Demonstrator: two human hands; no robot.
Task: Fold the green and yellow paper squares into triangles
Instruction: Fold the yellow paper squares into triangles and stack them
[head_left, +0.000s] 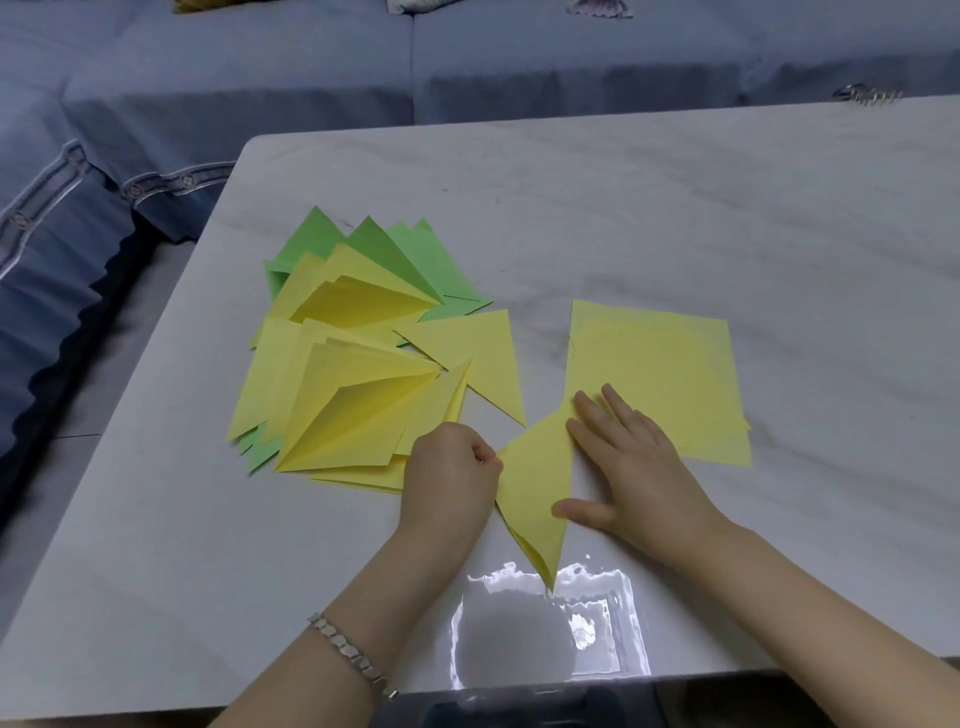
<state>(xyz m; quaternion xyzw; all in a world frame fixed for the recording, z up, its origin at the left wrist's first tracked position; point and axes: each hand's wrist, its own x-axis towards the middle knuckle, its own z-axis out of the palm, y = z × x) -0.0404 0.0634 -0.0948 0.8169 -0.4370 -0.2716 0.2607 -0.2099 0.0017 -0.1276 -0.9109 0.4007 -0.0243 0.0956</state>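
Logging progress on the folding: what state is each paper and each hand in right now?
yellow triangle: folded, flat between both hands
yellow squares: unfolded, stacked flat
folded pile: green and yellow triangles, overlapping, loosely closed
left hand: curled, pinches the yellow triangle's corner
right hand: fingers straight, presses the yellow triangle

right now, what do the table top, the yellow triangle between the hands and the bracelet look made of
Table top: polished stone or a marble-look slab, judging by pale grey veining and mirror-like glare. Yellow triangle: thin matte paper, holding sharp creases. Bracelet: seemingly metal, with silvery shiny links.
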